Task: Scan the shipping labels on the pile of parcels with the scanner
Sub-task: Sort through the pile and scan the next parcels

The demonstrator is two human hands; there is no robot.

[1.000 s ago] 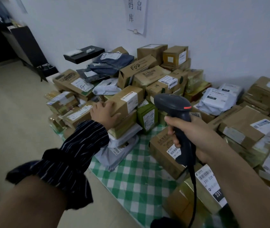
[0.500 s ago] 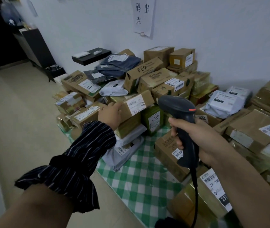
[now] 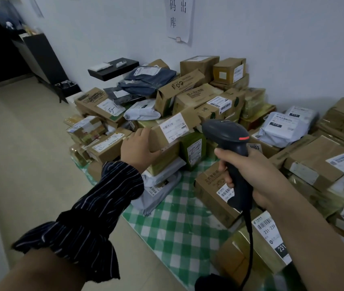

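left hand (image 3: 139, 148) grips box (image 3: 173, 131) end, thumb underneath; right hand (image 3: 257, 175), at 3 o'clock, clamped round scanner (image 3: 227, 141) handle.

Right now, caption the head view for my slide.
Left hand grips a labelled box; right hand holds the scanner nearby.

A dark sleeve (image 3: 112, 190) with thin pale stripes runs from the left hand (image 3: 138, 151) down to a frilly ruffle (image 3: 68, 248) at seven o'clock.

A pale wall (image 3: 271, 43) is bearing a paper notice (image 3: 179, 17); a black cabinet (image 3: 42, 57) is standing on the beige floor (image 3: 20, 148).
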